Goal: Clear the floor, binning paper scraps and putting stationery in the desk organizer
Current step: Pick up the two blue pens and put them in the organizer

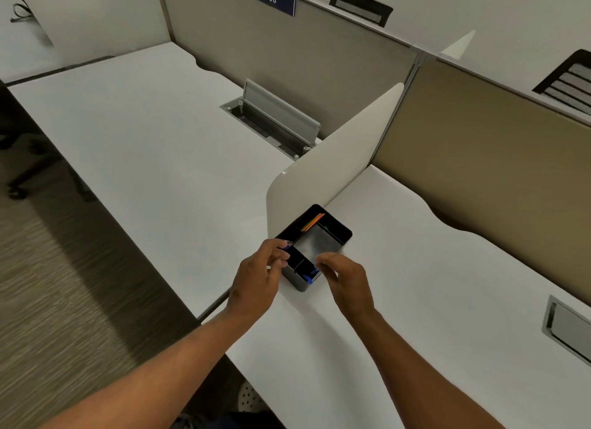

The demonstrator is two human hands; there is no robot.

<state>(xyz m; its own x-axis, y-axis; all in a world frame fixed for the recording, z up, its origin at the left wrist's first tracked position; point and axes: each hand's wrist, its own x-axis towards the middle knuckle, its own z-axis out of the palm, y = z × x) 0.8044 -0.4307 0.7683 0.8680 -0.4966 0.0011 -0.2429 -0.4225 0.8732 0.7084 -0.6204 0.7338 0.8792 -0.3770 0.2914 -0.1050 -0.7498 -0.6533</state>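
A black desk organizer (332,228) with several compartments sits on the white desk (415,284), against a cream divider panel. Orange sticks (314,220) lie in its far compartment and a blue item (309,274) lies in its near one. My left hand (257,276) hovers at the organizer's left edge, fingertips pinching a small blue-purple item (287,245) over a compartment. My right hand (347,281) is at the organizer's near right corner, fingers curled, touching the rim; whether it holds anything is unclear.
The cream divider panel (332,160) stands between two white desks. An open cable hatch (275,118) is set in the left desk and another hatch (566,329) in the right one. Carpeted floor (64,284) lies left, with a chair base (22,172).
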